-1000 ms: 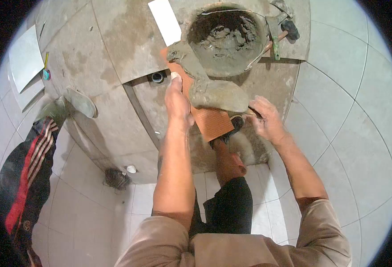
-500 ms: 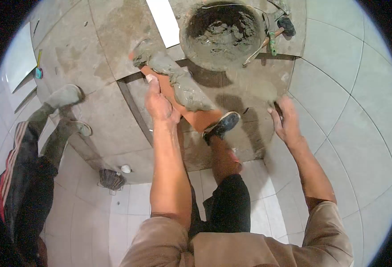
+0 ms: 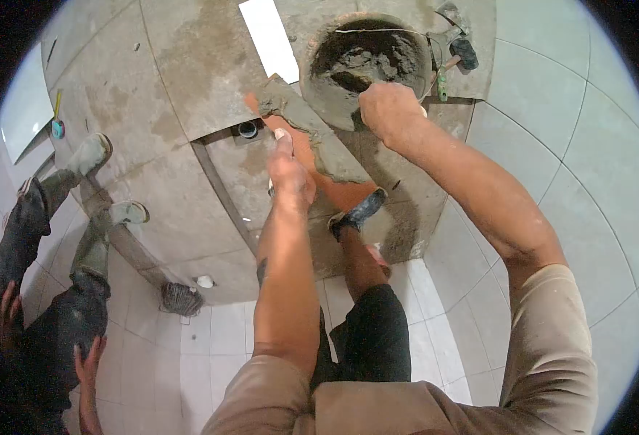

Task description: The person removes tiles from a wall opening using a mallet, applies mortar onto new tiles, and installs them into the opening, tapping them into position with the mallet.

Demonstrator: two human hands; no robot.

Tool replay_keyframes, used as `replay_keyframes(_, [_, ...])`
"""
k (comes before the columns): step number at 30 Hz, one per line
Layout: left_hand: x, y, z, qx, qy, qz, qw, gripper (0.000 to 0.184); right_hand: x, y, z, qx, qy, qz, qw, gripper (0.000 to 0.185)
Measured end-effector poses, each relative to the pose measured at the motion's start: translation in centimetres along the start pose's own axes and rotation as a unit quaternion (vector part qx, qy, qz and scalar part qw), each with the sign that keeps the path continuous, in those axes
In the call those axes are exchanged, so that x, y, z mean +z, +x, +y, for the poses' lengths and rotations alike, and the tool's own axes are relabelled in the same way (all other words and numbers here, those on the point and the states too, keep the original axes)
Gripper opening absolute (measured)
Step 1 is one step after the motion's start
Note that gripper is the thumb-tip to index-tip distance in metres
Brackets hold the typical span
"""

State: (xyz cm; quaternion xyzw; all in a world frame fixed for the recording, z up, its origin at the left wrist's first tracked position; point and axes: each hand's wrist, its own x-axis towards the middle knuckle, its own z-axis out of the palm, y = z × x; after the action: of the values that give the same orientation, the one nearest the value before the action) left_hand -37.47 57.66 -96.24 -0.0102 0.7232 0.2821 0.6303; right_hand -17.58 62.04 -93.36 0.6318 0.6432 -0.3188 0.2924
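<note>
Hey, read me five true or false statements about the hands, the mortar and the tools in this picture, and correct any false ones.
1. The left hand grips an orange tile. True.
2. Grey mortar covers all of the tile's visible face. False: bare orange shows along its edge and at its near end.
3. The right hand is at the bucket. True.
4. The black-headed mallet lies inside the bucket. False: it lies beside it, to the right in the picture.
5. A blue tape measure is at the picture's left. True.

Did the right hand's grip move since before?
Yes. Against the mortar bucket, the right hand's grip moved forward and left, reaching its near rim.
</note>
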Motion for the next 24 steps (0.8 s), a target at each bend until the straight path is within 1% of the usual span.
replay_keyframes(2, [-0.3, 0.3, -0.1, -0.028, 0.013, 0.003, 1.0, 0.041, -0.6, 0.2, 0.2, -0.023, 0.045, -0.05, 0.997, 0.02])
replay_keyframes(3, [-0.4, 0.5, -0.1, -0.038, 0.017, 0.003, 0.999, 0.041, -0.9, 0.2, 0.5, -0.022, 0.044, -0.053, 0.997, 0.02])
replay_keyframes(5, [-0.6, 0.9, -0.6, -0.06, -0.061, -0.061, 0.995, 0.044, -1.2, 0.0, 1.6, 0.004, 0.146, -0.065, 0.987, 0.022])
replay_keyframes(6, [0.0, 0.3, 0.2, -0.061, -0.06, -0.062, 0.994, 0.044, -0.5, 0.1, 2.8, 0.006, 0.146, -0.065, 0.987, 0.022])
replay_keyframes(8, [0.8, -1.1, 1.6, -0.061, -0.101, -0.074, 0.99, 0.044, 0.9, 0.3, 4.3, 0.052, 0.246, -0.012, 0.968, 0.023])
replay_keyframes(9, [0.5, -0.6, 1.4, -0.06, -0.102, -0.071, 0.99, 0.044, 1.5, 0.4, 4.0, 0.049, 0.246, -0.014, 0.968, 0.023])
replay_keyframes(11, [0.2, 0.0, 1.2, -0.08, -0.05, -0.032, 0.995, 0.042, 2.6, 0.0, 2.7, 0.072, 0.174, 0.036, 0.982, 0.023])
replay_keyframes(12, [0.2, 0.0, 1.3, -0.087, -0.03, -0.021, 0.996, 0.042, 2.8, 0.5, 1.8, 0.107, 0.162, 0.001, 0.981, 0.023])
replay_keyframes(13, [0.4, 0.0, 1.1, -0.064, -0.025, -0.019, 0.997, 0.041, 2.9, 0.5, 1.4, 0.108, 0.166, 0.004, 0.98, 0.023])
replay_keyframes(14, [0.5, 0.0, 1.1, -0.042, -0.021, -0.015, 0.999, 0.041, 2.9, 0.1, 0.8, 0.074, 0.15, 0.007, 0.986, 0.023])
replay_keyframes(15, [0.2, 0.2, 1.0, -0.042, -0.019, -0.012, 0.999, 0.041, 2.9, -0.3, 0.2, 0.038, 0.132, 0.007, 0.99, 0.023])
replay_keyframes(16, [-0.1, 0.2, 0.9, -0.038, -0.035, -0.048, 0.997, 0.042, 2.6, -0.4, 0.0, 0.049, 0.145, -0.02, 0.988, 0.025])
replay_keyframes(17, [-0.5, 0.4, 0.3, -0.036, -0.052, -0.088, 0.994, 0.043, 2.8, -0.5, 0.4, 0.053, 0.147, -0.024, 0.988, 0.025])
replay_keyframes(19, [-0.7, 1.1, -0.6, -0.032, -0.062, -0.088, 0.994, 0.044, 2.5, -0.1, 2.3, -0.03, 0.168, -0.005, 0.985, 0.026])
replay_keyframes(20, [-0.8, 1.4, -0.9, -0.025, -0.075, -0.082, 0.993, 0.045, 1.9, -0.5, 3.1, -0.03, 0.166, -0.004, 0.986, 0.026])
replay_keyframes(21, [-0.8, 1.6, -0.9, -0.026, -0.077, -0.082, 0.993, 0.045, 1.1, -1.4, 3.8, 0.001, 0.259, -0.043, 0.965, 0.027])
replay_keyframes(22, [-0.9, 1.9, -0.8, -0.004, -0.058, -0.08, 0.995, 0.046, 0.5, -2.3, 4.4, 0.031, 0.349, -0.081, 0.933, 0.029])
replay_keyframes(23, [-1.1, 2.1, -0.6, 0.02, -0.038, -0.077, 0.996, 0.046, 0.5, -3.7, 4.9, 0.03, 0.347, -0.081, 0.934, 0.029])
replay_keyframes(24, [-1.4, 2.1, -0.3, 0.021, -0.04, -0.075, 0.996, 0.046, 0.4, -5.7, 5.2, 0.017, 0.396, -0.052, 0.917, 0.031])
